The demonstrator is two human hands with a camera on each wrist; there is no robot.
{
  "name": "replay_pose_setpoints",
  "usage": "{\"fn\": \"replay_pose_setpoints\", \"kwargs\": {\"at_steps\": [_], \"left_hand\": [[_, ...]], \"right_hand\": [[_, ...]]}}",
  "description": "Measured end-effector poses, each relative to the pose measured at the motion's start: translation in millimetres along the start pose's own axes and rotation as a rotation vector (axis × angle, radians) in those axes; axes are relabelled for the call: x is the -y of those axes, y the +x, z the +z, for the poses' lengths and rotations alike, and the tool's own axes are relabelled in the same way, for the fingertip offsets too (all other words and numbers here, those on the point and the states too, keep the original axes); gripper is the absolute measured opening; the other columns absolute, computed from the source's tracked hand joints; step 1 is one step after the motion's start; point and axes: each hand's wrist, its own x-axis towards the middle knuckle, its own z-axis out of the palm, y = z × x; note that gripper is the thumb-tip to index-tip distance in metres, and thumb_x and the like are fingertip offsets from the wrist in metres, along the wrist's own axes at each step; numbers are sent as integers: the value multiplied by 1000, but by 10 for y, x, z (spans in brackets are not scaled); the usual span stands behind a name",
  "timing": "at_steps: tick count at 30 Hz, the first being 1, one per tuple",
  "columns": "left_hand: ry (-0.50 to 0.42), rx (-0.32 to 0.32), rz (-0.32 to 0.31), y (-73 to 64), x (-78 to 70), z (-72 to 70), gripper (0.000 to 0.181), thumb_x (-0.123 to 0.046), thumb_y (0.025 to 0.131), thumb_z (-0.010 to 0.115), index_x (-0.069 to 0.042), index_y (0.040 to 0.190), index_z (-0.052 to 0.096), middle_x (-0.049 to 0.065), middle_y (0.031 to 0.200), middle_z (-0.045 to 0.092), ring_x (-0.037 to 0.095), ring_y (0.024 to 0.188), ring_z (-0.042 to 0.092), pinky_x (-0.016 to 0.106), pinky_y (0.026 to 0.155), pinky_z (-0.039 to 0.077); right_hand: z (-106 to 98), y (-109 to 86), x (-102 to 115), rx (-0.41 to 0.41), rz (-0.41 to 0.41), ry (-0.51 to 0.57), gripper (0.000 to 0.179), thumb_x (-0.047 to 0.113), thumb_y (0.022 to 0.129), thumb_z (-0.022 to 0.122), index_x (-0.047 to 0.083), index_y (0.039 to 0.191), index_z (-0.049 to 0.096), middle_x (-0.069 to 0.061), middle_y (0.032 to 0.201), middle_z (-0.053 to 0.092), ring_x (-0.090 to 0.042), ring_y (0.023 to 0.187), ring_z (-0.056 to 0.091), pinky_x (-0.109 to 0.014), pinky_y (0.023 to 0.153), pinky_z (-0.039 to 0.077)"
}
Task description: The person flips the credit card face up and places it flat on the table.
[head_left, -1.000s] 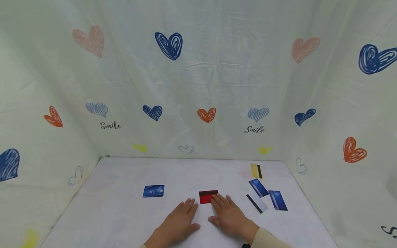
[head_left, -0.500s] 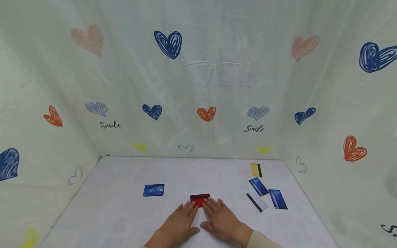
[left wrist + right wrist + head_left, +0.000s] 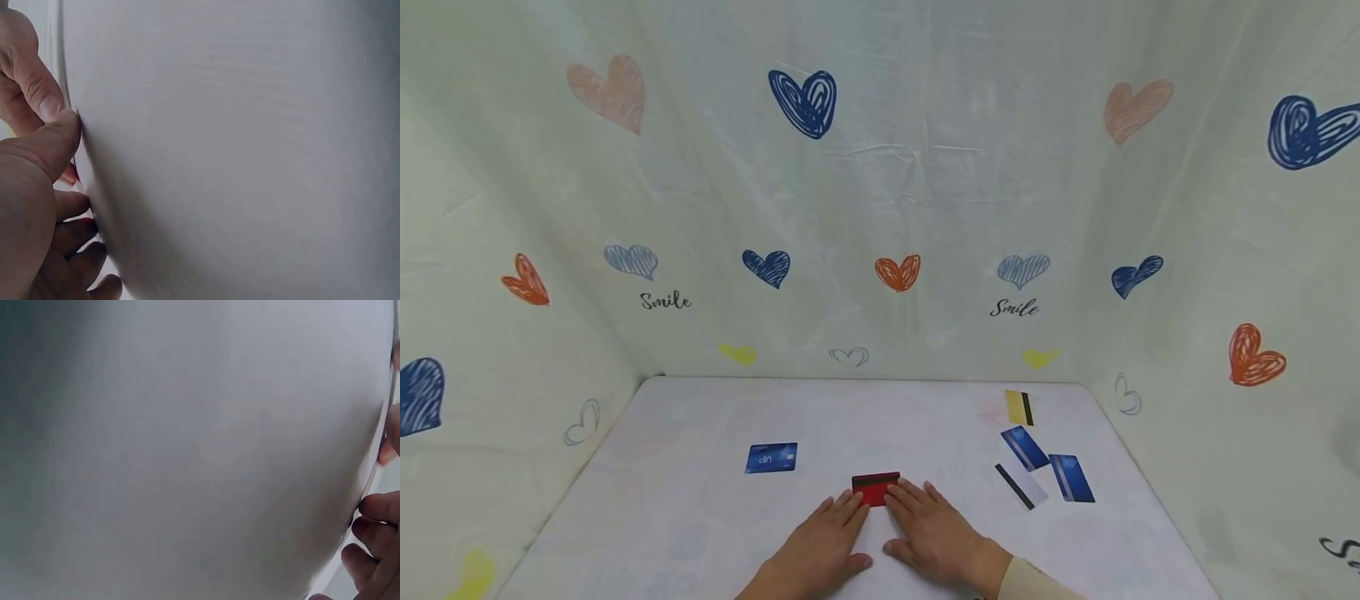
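A red card (image 3: 875,492) with a black stripe along its far edge lies flat on the white table, between the fingertips of both hands. My left hand (image 3: 823,537) has its fingers stretched forward, the tips at the card's left near corner. From the other side my right hand (image 3: 934,529) reaches in palm down, its straight fingertips on the card's right edge. Both thumbs point inward on the near side, apart from each other in the head view. In the left wrist view, the left hand's fingers (image 3: 72,203) rest along the tabletop. The right wrist view shows the right fingertips (image 3: 369,534) low at the table.
A blue card (image 3: 771,457) lies to the left. Over on the right are a gold card (image 3: 1018,407), two more blue cards (image 3: 1025,447) and a white card (image 3: 1024,487) with a black stripe. A heart-print curtain (image 3: 880,192) encloses the table (image 3: 647,500) at the back and sides.
The red card has slid left and slightly nearer, with the right hand moving along with it. The left hand, first apart from the card, is now at its left side.
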Motion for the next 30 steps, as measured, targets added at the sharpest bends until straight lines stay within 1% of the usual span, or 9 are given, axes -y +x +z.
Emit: {"fn": "replay_pose_setpoints", "kwargs": {"at_steps": [6,9,11,16,18,20,23,26,30], "left_hand": [[0,-15,2,-33,28,-52,70,-61,90,55,-18,144,49,0,152,44,22,144,36,46,116,32],[4,-51,0,-19,61,-52,65,-59,90,57,-19,141,53,0,148,49,23,142,40,48,115,34],[23,-100,-5,9,92,-48,61,-56,90,60,-19,137,56,0,144,54,24,139,43,49,113,35],[86,-302,-30,110,179,-42,57,-51,85,70,-16,129,62,2,128,63,24,124,54,48,107,43],[95,-376,-42,157,207,-39,59,-51,82,73,-15,127,63,2,122,64,24,118,55,47,104,46],[93,-422,-59,205,231,-34,61,-52,79,75,-15,126,63,3,118,63,24,115,54,48,102,46],[89,-440,-88,266,253,-37,65,-56,76,76,-17,126,63,4,118,62,26,116,52,52,101,43],[81,-421,-115,304,261,-38,68,-60,74,76,-18,126,63,4,117,62,26,116,50,53,97,40],[84,-405,-128,318,264,-30,68,-61,74,75,-18,125,64,4,114,61,27,113,49,53,92,39]], "right_hand": [[-52,62,-136,-104,69,-55,73,62,93,49,17,148,40,-1,153,41,-26,142,36,-55,114,31],[-73,90,-184,-162,76,-74,72,60,91,56,15,146,42,-4,148,46,-26,136,41,-53,113,34],[-81,110,-205,-192,72,-78,71,58,90,58,14,144,44,-4,144,48,-26,133,43,-51,113,35],[-90,181,-223,-252,59,-77,66,55,89,63,13,139,49,-4,137,52,-24,127,46,-47,111,37],[-94,219,-221,-267,54,-75,64,53,89,63,13,137,51,-3,134,53,-23,125,47,-46,110,39],[-97,255,-215,-270,48,-73,63,53,89,63,14,136,52,-3,133,53,-22,124,48,-45,108,40],[-93,301,-211,-269,38,-84,62,55,89,63,14,136,53,-2,132,53,-21,123,48,-44,107,41],[-77,332,-213,-268,32,-98,63,57,89,62,15,135,54,-2,130,54,-19,120,49,-43,104,44],[-59,354,-223,-275,24,-101,62,57,88,62,15,133,56,-2,128,55,-19,115,51,-42,98,47]]}}
